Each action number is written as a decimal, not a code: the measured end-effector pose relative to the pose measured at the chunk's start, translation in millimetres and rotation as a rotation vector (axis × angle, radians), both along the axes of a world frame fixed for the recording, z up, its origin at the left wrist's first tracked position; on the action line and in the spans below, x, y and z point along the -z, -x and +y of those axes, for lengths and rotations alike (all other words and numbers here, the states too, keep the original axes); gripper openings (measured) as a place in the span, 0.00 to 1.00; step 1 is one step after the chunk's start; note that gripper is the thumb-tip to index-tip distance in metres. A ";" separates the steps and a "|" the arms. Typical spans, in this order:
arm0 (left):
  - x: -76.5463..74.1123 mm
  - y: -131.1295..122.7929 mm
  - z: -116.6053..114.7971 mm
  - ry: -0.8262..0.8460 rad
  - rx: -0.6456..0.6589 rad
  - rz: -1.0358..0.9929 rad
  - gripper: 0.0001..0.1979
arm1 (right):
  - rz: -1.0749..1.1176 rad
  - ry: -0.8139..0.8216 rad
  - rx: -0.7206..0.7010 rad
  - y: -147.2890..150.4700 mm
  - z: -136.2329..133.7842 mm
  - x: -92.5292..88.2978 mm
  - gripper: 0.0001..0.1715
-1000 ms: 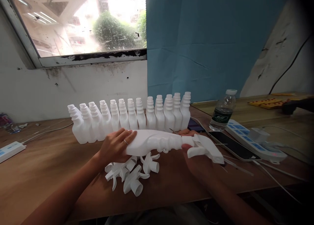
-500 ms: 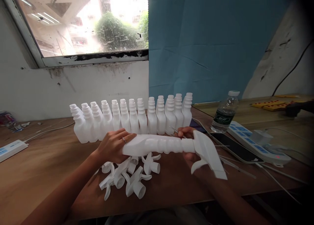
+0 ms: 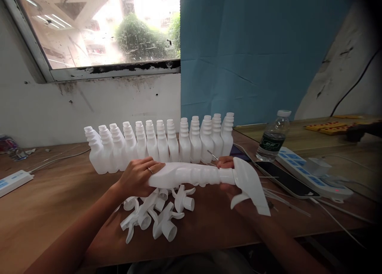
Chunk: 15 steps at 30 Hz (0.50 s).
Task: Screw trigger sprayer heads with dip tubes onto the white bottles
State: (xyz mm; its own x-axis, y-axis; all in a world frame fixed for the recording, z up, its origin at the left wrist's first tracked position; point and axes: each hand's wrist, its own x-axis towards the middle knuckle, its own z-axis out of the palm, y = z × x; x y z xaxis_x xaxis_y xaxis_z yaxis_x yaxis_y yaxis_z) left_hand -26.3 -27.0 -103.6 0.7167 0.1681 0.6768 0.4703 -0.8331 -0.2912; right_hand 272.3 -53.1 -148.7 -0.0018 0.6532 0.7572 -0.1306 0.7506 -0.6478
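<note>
A white spray bottle [image 3: 185, 174] lies sideways in the air between my hands, above the table. Its base is gripped by my left hand [image 3: 139, 176], which wears a ring. My right hand [image 3: 228, 174] is closed round the collar of the white trigger sprayer head [image 3: 250, 182] at the bottle's neck; the fingers are partly hidden behind it. A thin metal tool [image 3: 212, 155] sticks out beside the right fingers, its other end hidden. Below the bottle lies a heap of loose trigger sprayer heads [image 3: 168, 226].
Behind my hands stands a row of several open white bottles [image 3: 152, 144]. To the right are a water bottle [image 3: 271, 140], a phone [image 3: 286, 180], a power strip [image 3: 331, 188] with cables, and thin clear tubes [image 3: 289, 204]. Another power strip [image 3: 14, 182] lies far left.
The sprayer head and my right hand have shifted slightly left, and the thin metal tool has changed its angle. My left hand keeps its grip almost unmoved.
</note>
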 end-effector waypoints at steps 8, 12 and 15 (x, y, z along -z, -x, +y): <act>-2.9 1.7 -0.9 0.051 -0.029 0.003 0.19 | 0.016 0.035 -0.051 1.0 0.3 -2.7 0.23; -4.2 -1.7 -2.1 0.047 -0.096 0.027 0.20 | 0.056 0.003 -0.040 2.3 5.3 -1.2 0.21; -2.7 -2.4 -0.7 0.042 -0.109 0.040 0.21 | 0.049 -0.006 -0.038 0.0 8.8 5.0 0.20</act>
State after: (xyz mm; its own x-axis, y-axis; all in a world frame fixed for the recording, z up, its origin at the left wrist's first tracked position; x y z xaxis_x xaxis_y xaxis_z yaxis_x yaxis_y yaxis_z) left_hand -23.9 -27.7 -100.9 0.7186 0.2744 0.6390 0.5479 -0.7892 -0.2773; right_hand 272.3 -44.4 -153.8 0.0109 0.6491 0.7607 -0.1906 0.7481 -0.6356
